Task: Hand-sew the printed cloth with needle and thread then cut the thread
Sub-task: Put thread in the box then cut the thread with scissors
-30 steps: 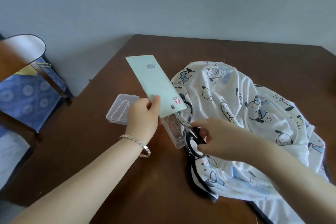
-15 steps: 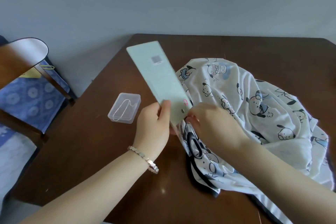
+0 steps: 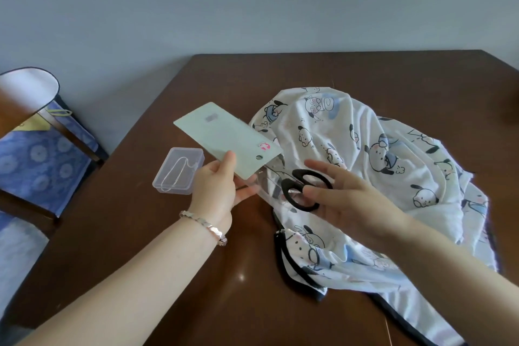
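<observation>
A clear box is seen lying on the table, and beside it the pack is gripped in the left hand, thumb on top, its mouth turned rightward. There the scissors are pinched at the handles by the right hand, likely for sliding the blades free, while the cloth is heaped beneath, awaiting stitching.

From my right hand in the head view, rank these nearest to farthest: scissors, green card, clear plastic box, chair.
1. Scissors, held in the right hand.
2. Green card, just left, in the left hand.
3. Clear plastic box, farther left on the table.
4. Chair, far left, beside the table.
</observation>
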